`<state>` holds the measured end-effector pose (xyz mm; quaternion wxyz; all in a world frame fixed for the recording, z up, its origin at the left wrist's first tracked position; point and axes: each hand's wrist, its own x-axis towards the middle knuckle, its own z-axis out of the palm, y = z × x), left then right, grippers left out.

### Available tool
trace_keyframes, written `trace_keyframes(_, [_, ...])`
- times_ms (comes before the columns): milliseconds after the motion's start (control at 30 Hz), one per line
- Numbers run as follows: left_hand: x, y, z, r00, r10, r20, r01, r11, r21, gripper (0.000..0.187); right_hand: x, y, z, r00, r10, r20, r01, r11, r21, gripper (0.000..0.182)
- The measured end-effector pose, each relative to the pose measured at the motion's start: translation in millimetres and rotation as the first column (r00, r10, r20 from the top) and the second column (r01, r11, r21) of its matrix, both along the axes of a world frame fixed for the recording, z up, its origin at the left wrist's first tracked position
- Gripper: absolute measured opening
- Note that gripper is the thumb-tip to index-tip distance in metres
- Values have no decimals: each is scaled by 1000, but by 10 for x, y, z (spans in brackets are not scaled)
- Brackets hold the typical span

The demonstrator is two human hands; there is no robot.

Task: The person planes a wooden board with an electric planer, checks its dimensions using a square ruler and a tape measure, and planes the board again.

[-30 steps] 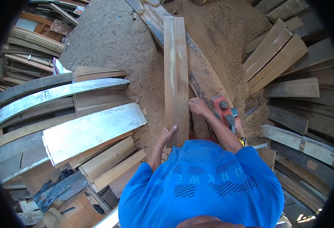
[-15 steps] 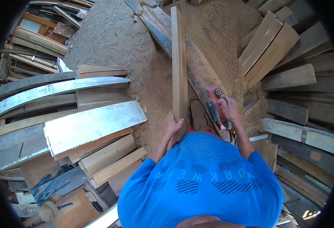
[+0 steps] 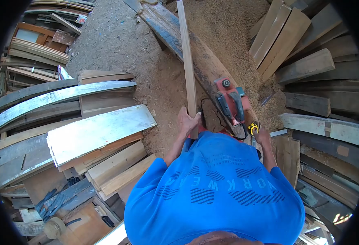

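Observation:
A long wooden piece (image 3: 189, 69) stands out in front of me, its near end by my waist, with my left hand (image 3: 187, 119) gripping it there. On the worn plank bench (image 3: 212, 69) rests a red electric planer (image 3: 231, 100) with a dark handle; no hand touches it. Just below the planer, a yellow and black tape measure (image 3: 253, 128) sits at the plank's near end. My right hand (image 3: 263, 136) is at the tape measure, its fingers closed and partly hidden. A metal square (image 3: 278, 132) lies beside that hand.
Stacked boards, one white-faced (image 3: 102, 132), fill the left side. More boards (image 3: 310, 106) are piled along the right. Sawdust (image 3: 232, 32) covers the ground around the plank. A dark cord (image 3: 219, 118) hangs beside the planer.
My right hand has left the planer and moved down to the tape measure. The wooden piece in my left hand has turned and now shows a narrower face.

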<state>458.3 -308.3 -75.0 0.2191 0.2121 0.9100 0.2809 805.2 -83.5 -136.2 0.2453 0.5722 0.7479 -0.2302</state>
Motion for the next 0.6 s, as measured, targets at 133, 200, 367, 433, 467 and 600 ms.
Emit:
trace_keyframes(133, [-58,-179,-270,952,31,304,-136,934,330,66,443,-267,-390,996,-81,35,84,990,-111,90])
trace_keyframes(200, [-98,-202,-495,910,-44,412,-200,823,531,74,504,-313,-501,995,-86,58,94,983,-158,101])
trace_keyframes(367, [-66,-293,-608,563,-157,811,-399,808,434,79,526,-449,-646,981,-188,51,188,982,6,87])
trace_keyframes(433, [-56,-361,-843,422,-169,891,-422,833,358,77,591,-399,-749,980,-201,15,201,979,-23,86])
trace_keyframes(467, [-23,-361,-1029,412,-189,891,-441,815,377,77,602,-376,-755,979,-206,-4,205,978,-38,85])
trace_keyframes(600, [194,-217,-1012,303,-271,914,-523,754,397,77,575,-415,-728,980,-189,64,193,980,-54,70])
